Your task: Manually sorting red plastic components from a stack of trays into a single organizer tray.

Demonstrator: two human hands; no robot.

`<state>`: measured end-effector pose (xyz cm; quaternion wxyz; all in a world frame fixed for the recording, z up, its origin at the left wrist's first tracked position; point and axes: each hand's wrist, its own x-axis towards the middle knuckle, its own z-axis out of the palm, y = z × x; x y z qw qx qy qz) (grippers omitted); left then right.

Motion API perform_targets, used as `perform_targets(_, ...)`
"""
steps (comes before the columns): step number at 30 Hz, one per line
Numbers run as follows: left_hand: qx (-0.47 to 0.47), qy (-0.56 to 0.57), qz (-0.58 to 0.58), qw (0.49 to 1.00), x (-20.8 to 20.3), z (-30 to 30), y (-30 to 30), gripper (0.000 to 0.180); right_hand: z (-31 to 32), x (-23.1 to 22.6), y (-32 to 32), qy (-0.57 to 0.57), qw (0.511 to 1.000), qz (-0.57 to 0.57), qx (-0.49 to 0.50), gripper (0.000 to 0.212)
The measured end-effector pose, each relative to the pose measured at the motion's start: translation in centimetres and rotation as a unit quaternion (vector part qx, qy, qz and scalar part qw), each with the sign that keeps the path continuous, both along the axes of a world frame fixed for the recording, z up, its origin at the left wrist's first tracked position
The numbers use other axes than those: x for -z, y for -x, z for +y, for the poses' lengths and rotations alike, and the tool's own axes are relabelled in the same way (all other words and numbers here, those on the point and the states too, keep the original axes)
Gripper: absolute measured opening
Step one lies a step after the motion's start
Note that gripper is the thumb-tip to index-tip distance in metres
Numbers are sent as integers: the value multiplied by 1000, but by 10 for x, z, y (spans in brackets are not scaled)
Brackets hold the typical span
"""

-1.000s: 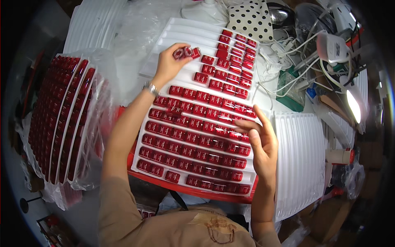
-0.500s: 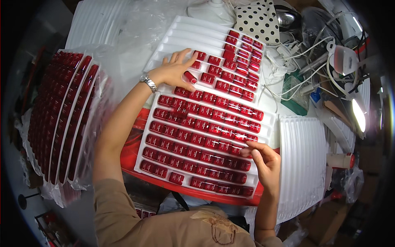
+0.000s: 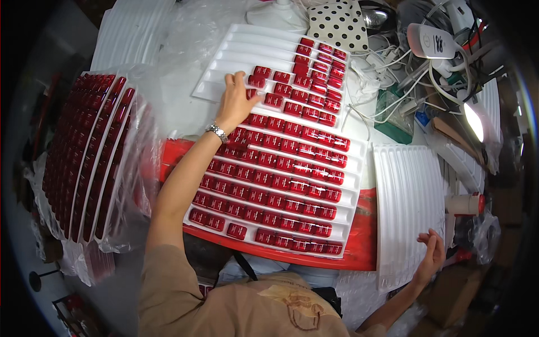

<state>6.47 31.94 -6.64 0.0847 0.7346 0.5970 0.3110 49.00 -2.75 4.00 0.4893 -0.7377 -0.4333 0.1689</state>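
1. Head view: left hand reaches over the far tray's near-left part, index and thumb apart around a small red cylinder. Whether they grip it, cannot tell; the hand hides part.
2. Right hand hangs off to the right, fingers loosely curled, nothing seen in them.
3. Cylinders lie on their sides, end to end along grooves; the ridges probably keep rows from rolling together. Printed sides mostly face up, perhaps so they can be read.
4. Far tray, white, ridged: cylinders bunch toward the right; bare grooves show far left.
5. Near tray: long rows of cylinders. In the nearest row, one sits between two groups, gaps either side.
6. Red surface shows under the near tray's near and right edges, likely its support.
7. Left: filled trays, rows of red inside clear plastic, presumably wrapped against dust.
8. Right: white ridged tray, bare grooves uppermost, apparently parked within reach.
9. Far side: spotted pouch, cables, lit lamp.
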Motion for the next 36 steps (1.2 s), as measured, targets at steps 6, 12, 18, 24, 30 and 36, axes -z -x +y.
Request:
perform_targets(6, -101, 102, -27, 989, -9, 38, 8, 70, -89, 38, -120, 353, 831, -375, 210, 42)
perform_targets(12, -9, 254, 54, 966, -5, 62, -26, 71, -94, 64, -110, 301, 840, -387, 231, 43)
perform_targets(18, -46, 191, 68, 978, -27, 40, -25, 58, -75, 54, -110, 220, 875, -357, 243, 33)
perform_targets(24, -6, 109, 47, 993, -33, 6, -6, 38, -74, 53, -117, 38, 943, -255, 212, 29)
perform_targets(30, 255, 21, 78, 964, -22, -89, 47, 31, 3, 0, 15, -4, 990, 139, 5, 29)
perform_targets(36, 227, 124, -346, 902, -39, -146, 8, 29, 86, -2, 159, 55, 900, 302, -309, 22)
